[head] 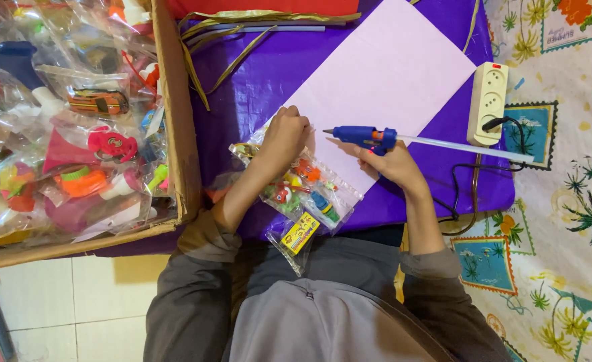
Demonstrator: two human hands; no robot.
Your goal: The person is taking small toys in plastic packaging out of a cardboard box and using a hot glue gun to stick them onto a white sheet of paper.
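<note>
My right hand [391, 163] grips a blue hot-glue gun [365, 137] with a clear glue stick [467, 148] sticking out behind it; its nozzle points left over a pale pink sheet of paper [388, 74]. My left hand [284, 136] is closed, pressing on the lower corner of that sheet and on clear plastic packets of small colourful toys [304, 192]. The paper lies on a purple foil-covered board [262, 70].
A cardboard box [176, 114] full of bagged plastic toys stands at the left. Gold ribbon strips [222, 47] lie at the board's far edge. A white power strip [488, 102] with a black cable sits right on a patterned cloth [564, 188]. White tiled floor [88, 288] shows at lower left.
</note>
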